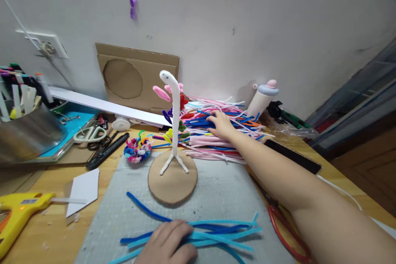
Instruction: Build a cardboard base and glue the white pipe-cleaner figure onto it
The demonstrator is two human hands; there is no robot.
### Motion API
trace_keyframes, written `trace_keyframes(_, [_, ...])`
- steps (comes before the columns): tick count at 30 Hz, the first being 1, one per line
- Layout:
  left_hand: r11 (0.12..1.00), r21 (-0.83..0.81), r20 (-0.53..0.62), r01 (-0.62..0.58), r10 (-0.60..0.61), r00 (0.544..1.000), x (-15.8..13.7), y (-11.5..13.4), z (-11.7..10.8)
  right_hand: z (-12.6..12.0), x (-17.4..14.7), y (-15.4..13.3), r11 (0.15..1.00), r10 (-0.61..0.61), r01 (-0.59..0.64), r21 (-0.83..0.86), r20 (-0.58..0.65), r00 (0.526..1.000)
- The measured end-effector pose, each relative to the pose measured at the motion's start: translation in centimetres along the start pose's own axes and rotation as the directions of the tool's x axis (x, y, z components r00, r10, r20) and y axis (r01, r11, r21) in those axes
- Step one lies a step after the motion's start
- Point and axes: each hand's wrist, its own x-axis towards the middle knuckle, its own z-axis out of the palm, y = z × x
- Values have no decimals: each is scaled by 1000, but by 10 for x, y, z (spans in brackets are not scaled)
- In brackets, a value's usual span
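Note:
My left hand (170, 242) lies with bent fingers over a loose bunch of light and dark blue pipe cleaners (222, 236) at the front of the grey cutting mat (108, 218). Across the mat, my right hand (221, 124) touches a large heap of pipe cleaners (201, 142) in pink, white, blue and orange, its fingers apart on the blue ones. Between the hands stands a white fuzzy stem (175, 119) with a bent top and splayed feet on a round cardboard disc (173, 187). Small colored pipe-cleaner shapes (168, 134) show behind the stem.
At left are a yellow glue gun (24, 210), a white paper piece (83, 192), light-handled scissors (89, 135) and a metal pen holder (31, 132). Red-handled scissors (287, 231), a phone (292, 156) and a bottle (261, 99) are at right. Cardboard (154, 76) leans on the wall.

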Motion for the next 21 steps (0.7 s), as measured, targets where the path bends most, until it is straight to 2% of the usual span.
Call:
trace_keyframes(3, [1000, 2, -41, 8, -8, 999, 0, 1, 3, 5, 1, 0, 999, 27, -27, -37, -2, 1000])
trace_keyframes(7, [1000, 25, 21, -15, 15, 1000, 5, 1, -5, 7, 4, 3, 997, 57, -57, -47, 17, 998])
trace_keyframes(10, [999, 29, 18, -20, 19, 1000, 7, 0, -10, 6, 6, 7, 998, 57, -55, -37, 45, 997])
trace_keyframes(13, [1000, 12, 21, -11, 11, 1000, 4, 0, -6, 6, 5, 7, 999, 52, -52, -10, 58, 997])
trace_keyframes(18, [1000, -2, -46, 10, -10, 999, -1, 1, 4, 8, 8, 7, 991, 72, -78, 114, 53, 996])
trace_keyframes(21, [1000, -9, 7, 13, -13, 1000, 1, 1, -3, 8, 17, 18, 961, 104, -112, 253, 46, 994])
